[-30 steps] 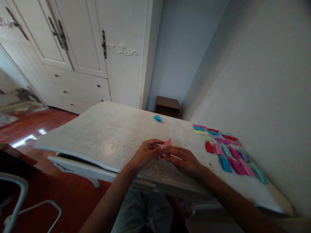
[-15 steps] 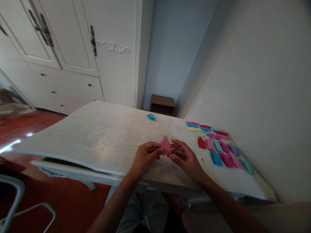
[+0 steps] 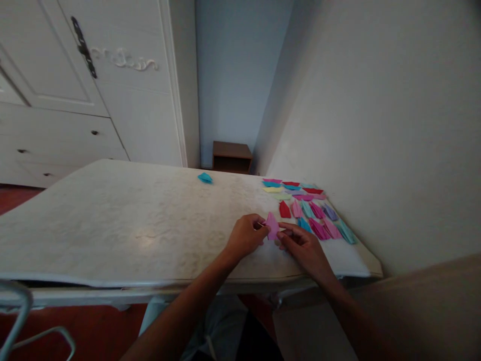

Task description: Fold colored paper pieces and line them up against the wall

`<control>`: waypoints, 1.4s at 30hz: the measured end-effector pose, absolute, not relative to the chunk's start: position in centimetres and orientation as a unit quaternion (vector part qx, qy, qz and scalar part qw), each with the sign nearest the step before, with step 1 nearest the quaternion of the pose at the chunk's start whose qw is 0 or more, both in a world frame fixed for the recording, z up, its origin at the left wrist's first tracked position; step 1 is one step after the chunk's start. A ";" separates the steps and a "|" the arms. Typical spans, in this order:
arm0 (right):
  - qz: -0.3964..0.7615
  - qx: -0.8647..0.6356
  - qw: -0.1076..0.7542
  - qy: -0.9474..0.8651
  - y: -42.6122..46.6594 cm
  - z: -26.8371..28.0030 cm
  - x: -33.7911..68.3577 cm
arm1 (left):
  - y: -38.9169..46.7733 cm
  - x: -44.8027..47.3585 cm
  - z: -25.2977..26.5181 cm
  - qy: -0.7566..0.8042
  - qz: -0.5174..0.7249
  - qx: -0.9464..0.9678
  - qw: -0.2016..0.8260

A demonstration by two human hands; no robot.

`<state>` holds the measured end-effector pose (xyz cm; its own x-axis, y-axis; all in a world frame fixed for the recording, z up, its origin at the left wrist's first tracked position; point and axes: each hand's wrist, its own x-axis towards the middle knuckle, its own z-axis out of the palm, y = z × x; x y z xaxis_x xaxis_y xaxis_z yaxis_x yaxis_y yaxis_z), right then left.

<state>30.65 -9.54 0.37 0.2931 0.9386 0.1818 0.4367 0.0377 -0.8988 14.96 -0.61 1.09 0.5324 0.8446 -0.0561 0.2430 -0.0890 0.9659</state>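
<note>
A small piece of folded pink paper (image 3: 272, 225) is held up just above the table, its pointed end upward. My left hand (image 3: 248, 234) pinches its left edge between thumb and fingers. At its right edge, my right hand (image 3: 302, 246) has thumb and fingertips closed on the paper. Right behind my right hand lie several folded paper pieces, among them a red one (image 3: 284, 209) and a magenta one (image 3: 318, 229). Farther off, a folded blue paper piece (image 3: 205, 178) sits by itself near the table's back edge.
The white patterned table (image 3: 150, 215) stretches far to the left. Along its right side runs a pale wall (image 3: 356, 125). A white wardrobe (image 3: 143, 105) and a small brown cabinet (image 3: 232, 149) stand behind it. White metal tubing (image 3: 22, 311) shows at lower left.
The view has turned to the right. Both hands have carried the pink paper rightward over the table, closer to the rows of folded pieces. Its hold between both hands continues.
</note>
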 end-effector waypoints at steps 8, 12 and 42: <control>-0.015 -0.660 0.392 -0.641 -12.2 -0.2 32.6 | 0.0 19.4 2.0 0.418 0.151 0.797 0.409; -0.041 -0.650 0.325 -0.686 -12.3 -1.2 33.2 | -0.2 20.3 2.6 0.421 0.134 0.822 0.361; 0.114 -0.557 0.294 -0.768 -5.7 0.1 22.5 | 7.2 2.7 0.2 0.439 0.315 0.801 0.258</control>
